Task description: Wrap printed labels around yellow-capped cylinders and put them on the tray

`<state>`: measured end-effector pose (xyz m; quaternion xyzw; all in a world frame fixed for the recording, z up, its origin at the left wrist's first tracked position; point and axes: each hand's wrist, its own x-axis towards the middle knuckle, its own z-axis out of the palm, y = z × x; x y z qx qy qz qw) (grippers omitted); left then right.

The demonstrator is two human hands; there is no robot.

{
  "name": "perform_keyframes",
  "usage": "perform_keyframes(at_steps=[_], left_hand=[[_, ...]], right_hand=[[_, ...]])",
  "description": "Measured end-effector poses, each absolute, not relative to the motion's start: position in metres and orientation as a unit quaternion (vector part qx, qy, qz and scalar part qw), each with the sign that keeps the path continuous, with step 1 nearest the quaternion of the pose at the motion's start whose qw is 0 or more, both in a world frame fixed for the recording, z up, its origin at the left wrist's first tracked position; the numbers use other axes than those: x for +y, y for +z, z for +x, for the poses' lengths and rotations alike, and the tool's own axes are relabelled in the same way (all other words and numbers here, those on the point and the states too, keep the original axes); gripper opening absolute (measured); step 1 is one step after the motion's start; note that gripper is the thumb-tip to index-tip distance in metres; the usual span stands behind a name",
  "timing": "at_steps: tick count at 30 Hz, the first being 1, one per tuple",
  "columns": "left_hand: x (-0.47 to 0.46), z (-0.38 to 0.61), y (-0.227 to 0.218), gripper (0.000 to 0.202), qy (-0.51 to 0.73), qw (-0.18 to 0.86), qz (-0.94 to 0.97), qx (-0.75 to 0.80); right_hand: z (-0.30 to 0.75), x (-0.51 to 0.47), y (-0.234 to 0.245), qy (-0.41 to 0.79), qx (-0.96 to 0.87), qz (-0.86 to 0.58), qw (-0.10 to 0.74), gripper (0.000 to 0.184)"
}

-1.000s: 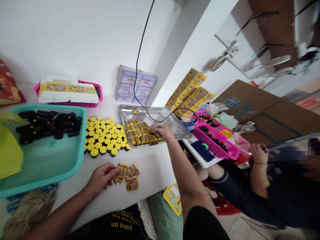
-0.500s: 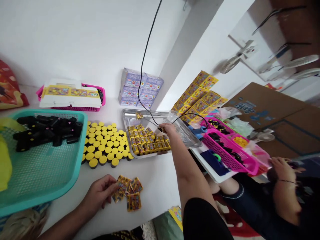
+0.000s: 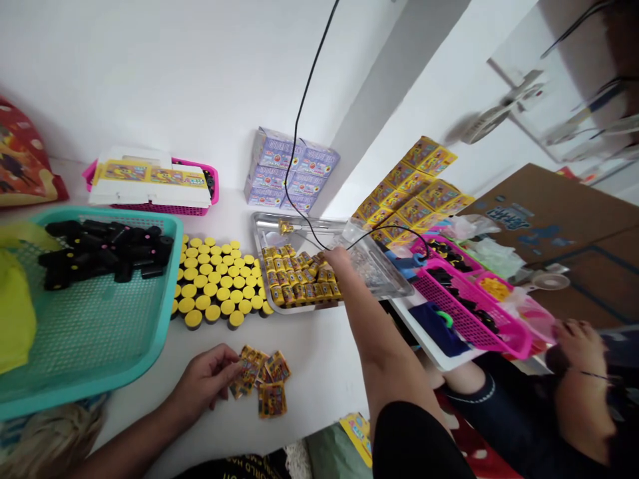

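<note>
My left hand [image 3: 214,374] rests low over the table, thumb and fingers pinched on the edge of a printed label [image 3: 248,368]. More flat yellow labels [image 3: 272,400] lie in a small loose pile beside it. My right hand [image 3: 338,258] reaches away to the metal tray [image 3: 309,309], over the right end of the yellow-printed small jars [image 3: 292,276] standing in it. Its fingers are turned away from the camera, so what they touch is hidden. A black cable [image 3: 303,106] hangs down to that hand. Yellow-capped black jars [image 3: 219,279] stand left of the tray.
A teal basket [image 3: 167,299] with black parts [image 3: 110,249] stands at left. Behind are a pink basket [image 3: 214,189], purple boxes [image 3: 287,166] and stacked yellow boxes [image 3: 409,189]. At right are pink baskets [image 3: 466,313] and another person's hand [image 3: 579,346].
The view has shifted slightly, moving the scene to the right in the picture. My right hand's fingers have gone further out of sight in the tray. My left hand stays at the labels.
</note>
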<state>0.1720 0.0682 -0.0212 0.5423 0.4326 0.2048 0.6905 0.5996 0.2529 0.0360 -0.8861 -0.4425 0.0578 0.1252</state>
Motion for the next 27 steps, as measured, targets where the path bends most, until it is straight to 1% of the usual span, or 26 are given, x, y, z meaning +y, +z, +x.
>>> perform_keyframes(at_steps=[3, 6, 11, 16, 21, 27], left_hand=[[0.068, 0.171, -0.023, 0.052, 0.209, 0.688, 0.547, 0.429], [0.068, 0.171, -0.022, 0.053, 0.208, 0.688, 0.549, 0.426], [0.068, 0.172, -0.019, 0.052, 0.212, 0.688, 0.551, 0.423], [0.069, 0.173, -0.016, 0.051, 0.216, 0.685, 0.552, 0.423], [0.069, 0.172, -0.017, 0.049, 0.22, 0.678, 0.56, 0.422], [0.069, 0.173, -0.017, 0.048, 0.234, 0.679, 0.553, 0.422]], right_hand=[[0.598, 0.25, 0.04, 0.035, -0.435, -0.896, 0.084, 0.023], [0.593, 0.25, 0.038, 0.02, -0.453, -0.889, 0.065, 0.029], [0.588, 0.246, 0.037, 0.021, -0.479, -0.877, 0.031, 0.026], [0.576, 0.228, 0.045, -0.015, -0.484, -0.874, 0.029, 0.037], [0.552, 0.218, 0.042, 0.003, -0.475, -0.88, -0.003, 0.044], [0.544, 0.226, 0.039, 0.024, -0.459, -0.888, -0.028, 0.036]])
